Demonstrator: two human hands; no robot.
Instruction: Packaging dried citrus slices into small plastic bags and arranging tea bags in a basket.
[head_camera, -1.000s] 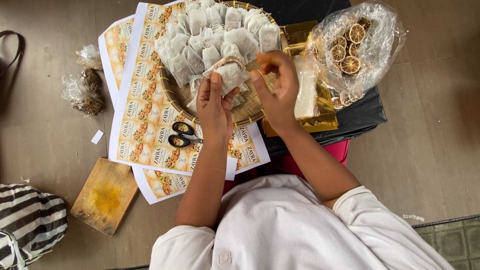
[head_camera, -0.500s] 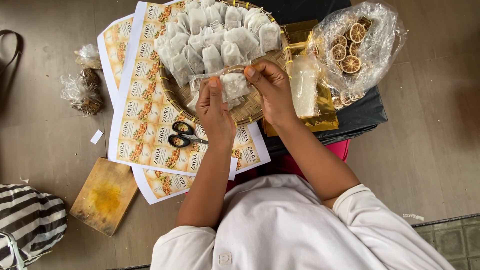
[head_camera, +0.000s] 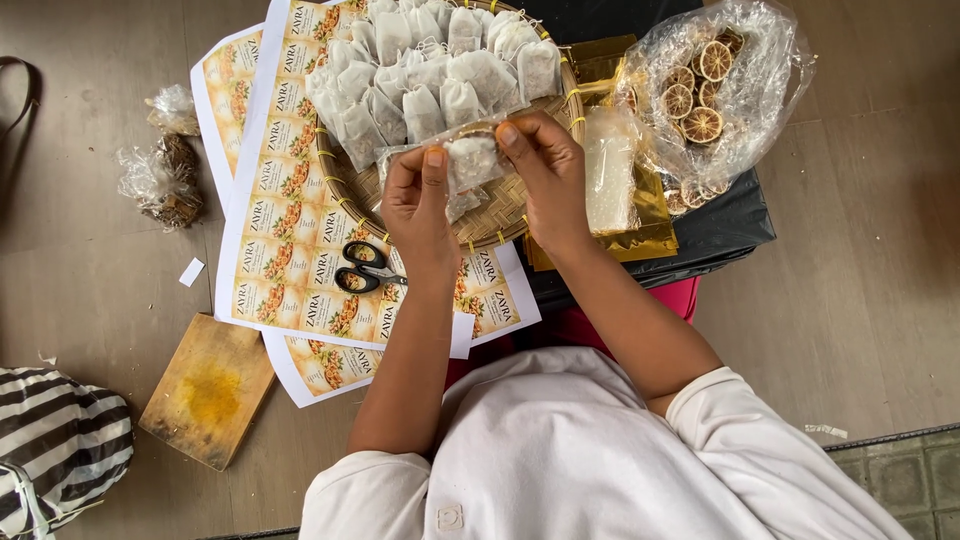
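Fingers of both hands pinch one small white pouch (head_camera: 470, 160) and hold it up just above the woven tray (head_camera: 500, 222). The left hand (head_camera: 418, 205) takes its left edge, the right hand (head_camera: 548, 175) its upper right corner, both grips closed on it. It looks light and soft, thin mesh over loose filling, likely to sag or tear if pulled hard; the seamed edges seem the safest hold. More filled pouches (head_camera: 420, 70) are heaped on the tray. Black scissors (head_camera: 365, 268) lie on printed label sheets (head_camera: 285, 200) nearby.
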